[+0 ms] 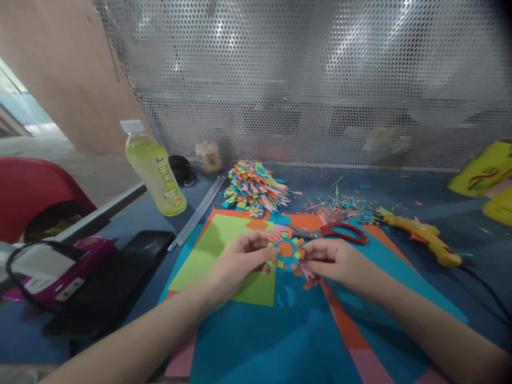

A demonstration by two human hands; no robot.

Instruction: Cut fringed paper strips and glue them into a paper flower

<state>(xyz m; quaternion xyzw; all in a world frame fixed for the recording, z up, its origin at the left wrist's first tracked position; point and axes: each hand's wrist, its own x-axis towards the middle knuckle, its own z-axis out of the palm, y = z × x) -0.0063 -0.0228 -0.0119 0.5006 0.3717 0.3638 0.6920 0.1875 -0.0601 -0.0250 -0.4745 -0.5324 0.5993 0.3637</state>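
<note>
the left hand (230,266) is curled nearly closed, thumb and fingers pinching the left edge of a paper flower (287,248); the right hand (334,260), curled about as much, pinches the opposite edge. the paper flower sits between the two hands: an orange centre ringed in blue, orange and light green tabs around it, pink strips by the right hand's fingers. a blue paper sheet (264,341) spreads beneath both hands, a light green sheet (200,261) under the left. just beyond the right hand lie red-handled scissors (347,239); farther right of it, a yellow hot glue gun (426,239). beyond both hands, on the bench (316,178), rises a heap of fringed paper flowers (254,184).
</note>
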